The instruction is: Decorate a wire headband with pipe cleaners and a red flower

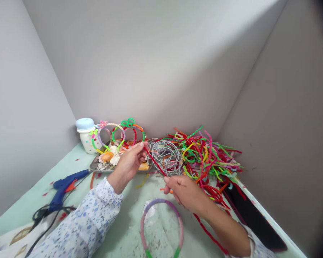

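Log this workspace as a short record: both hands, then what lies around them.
Left hand: pinching a red fuzzy stem
Right hand: pinching the same stem
Stem: stretched straight between the hands
Near front: fuzzy-wrapped band, purple, pink and green
Left: blue glue gun
Back left: white jar with light blue lid; shell tray; decorated bands
Back centre: grey wire loops
Back right: multicoloured stem heap
Right edge: flat black object, identity unclear

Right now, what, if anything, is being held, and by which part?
A thin, fuzzy red pipe cleaner: the left hand pinches it near its upper visible end; the right hand grips it lower down.
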Tool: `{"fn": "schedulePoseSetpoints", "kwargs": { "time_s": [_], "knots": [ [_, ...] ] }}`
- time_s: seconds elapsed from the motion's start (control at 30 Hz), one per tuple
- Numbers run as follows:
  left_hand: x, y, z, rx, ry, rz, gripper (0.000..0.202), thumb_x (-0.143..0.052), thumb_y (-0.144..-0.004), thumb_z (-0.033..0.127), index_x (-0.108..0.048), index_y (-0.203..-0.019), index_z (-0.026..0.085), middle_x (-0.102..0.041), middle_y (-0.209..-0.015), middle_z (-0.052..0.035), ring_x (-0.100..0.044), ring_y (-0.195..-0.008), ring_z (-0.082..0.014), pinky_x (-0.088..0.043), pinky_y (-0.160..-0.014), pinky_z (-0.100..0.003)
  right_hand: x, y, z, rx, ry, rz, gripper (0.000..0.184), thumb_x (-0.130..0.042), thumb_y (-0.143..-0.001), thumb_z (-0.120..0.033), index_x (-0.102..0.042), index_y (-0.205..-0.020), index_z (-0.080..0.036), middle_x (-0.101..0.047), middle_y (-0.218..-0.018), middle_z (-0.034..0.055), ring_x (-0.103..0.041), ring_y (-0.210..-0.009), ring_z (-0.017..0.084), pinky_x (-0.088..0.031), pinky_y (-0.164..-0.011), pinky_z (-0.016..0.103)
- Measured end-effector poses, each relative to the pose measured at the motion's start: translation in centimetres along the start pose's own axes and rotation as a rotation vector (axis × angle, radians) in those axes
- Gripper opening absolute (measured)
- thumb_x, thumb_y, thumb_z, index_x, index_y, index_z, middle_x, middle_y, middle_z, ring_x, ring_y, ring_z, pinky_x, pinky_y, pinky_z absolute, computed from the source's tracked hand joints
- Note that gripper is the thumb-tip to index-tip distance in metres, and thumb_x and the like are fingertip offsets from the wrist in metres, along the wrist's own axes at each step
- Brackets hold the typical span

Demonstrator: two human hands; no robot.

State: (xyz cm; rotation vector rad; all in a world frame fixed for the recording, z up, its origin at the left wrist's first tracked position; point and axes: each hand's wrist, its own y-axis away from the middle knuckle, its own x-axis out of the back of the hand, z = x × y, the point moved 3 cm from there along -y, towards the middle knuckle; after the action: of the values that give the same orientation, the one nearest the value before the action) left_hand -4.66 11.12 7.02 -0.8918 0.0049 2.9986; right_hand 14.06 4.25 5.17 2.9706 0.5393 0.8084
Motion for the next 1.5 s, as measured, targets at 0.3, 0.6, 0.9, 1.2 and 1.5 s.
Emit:
{"fn": "schedulePoseSetpoints", "kwargs": {
  "time_s": [0.3,0.6,0.9,1.2,1.5],
  "knots": [
    [0.3,0.3,0.1,0.045,0.115,0.264,0.006,-0.057,-0.07,0.004,-0.062,-0.069,0.008,-0.059,-0.06,-0.0005,-0.038,-0.038,-0.001,-0.028,-0.032,-0.011,-2.6,1.6,-1.2,0.336,0.594,0.118,0.039,-0.036,-0.094,-0.036,-0.063,-0.072,-0.018,-0.065,-0.064,0.0045,-0.057,-0.059,0.016,-0.03,-0.055,0.027],
    [1.1,0.0,0.2,0.036,0.116,0.306,0.006,-0.057,-0.074,0.005,-0.063,-0.074,0.008,-0.058,-0.061,0.0,-0.041,-0.038,-0.0016,-0.03,-0.032,-0.011,-2.4,0.7,-1.2,0.216,0.341,0.116,0.038,-0.038,-0.093,-0.038,-0.064,-0.074,-0.018,-0.063,-0.062,0.0031,-0.057,-0.059,0.015,-0.034,-0.055,0.024],
    [2.1,-0.3,2.4,-0.069,0.117,0.375,0.008,-0.057,-0.075,0.005,-0.062,-0.074,0.011,-0.059,-0.063,0.0001,-0.044,-0.04,-0.0025,-0.032,-0.034,-0.012,-0.2,0.8,0.1,-0.125,-0.386,-0.403,0.04,-0.051,-0.084,-0.051,-0.063,-0.092,-0.014,-0.06,-0.061,-0.0008,-0.048,-0.043,0.006,-0.035,-0.045,0.018],
    [3.5,-0.8,4.1,-0.116,0.126,0.473,0.014,-0.049,-0.079,0.002,-0.058,-0.073,0.011,-0.053,-0.057,0.0021,-0.041,-0.038,-0.0019,-0.03,-0.033,-0.012,1.3,1.7,-1.1,-0.107,-0.161,-0.357,0.028,-0.05,-0.084,-0.036,-0.06,-0.066,-0.016,-0.057,-0.049,-0.0033,-0.047,-0.038,0.007,-0.031,-0.042,0.02],
    [3.5,-0.6,4.6,-0.139,0.132,0.494,0.018,-0.046,-0.078,-0.002,-0.055,-0.069,0.011,-0.051,-0.057,0.0022,-0.036,-0.036,-0.0007,-0.024,-0.031,-0.011,-0.1,2.2,-1.4,-0.082,-0.176,-0.361,0.027,-0.052,-0.083,-0.034,-0.058,-0.062,-0.017,-0.059,-0.048,-0.0033,-0.05,-0.038,0.008,-0.035,-0.041,0.019]
  ]
}}
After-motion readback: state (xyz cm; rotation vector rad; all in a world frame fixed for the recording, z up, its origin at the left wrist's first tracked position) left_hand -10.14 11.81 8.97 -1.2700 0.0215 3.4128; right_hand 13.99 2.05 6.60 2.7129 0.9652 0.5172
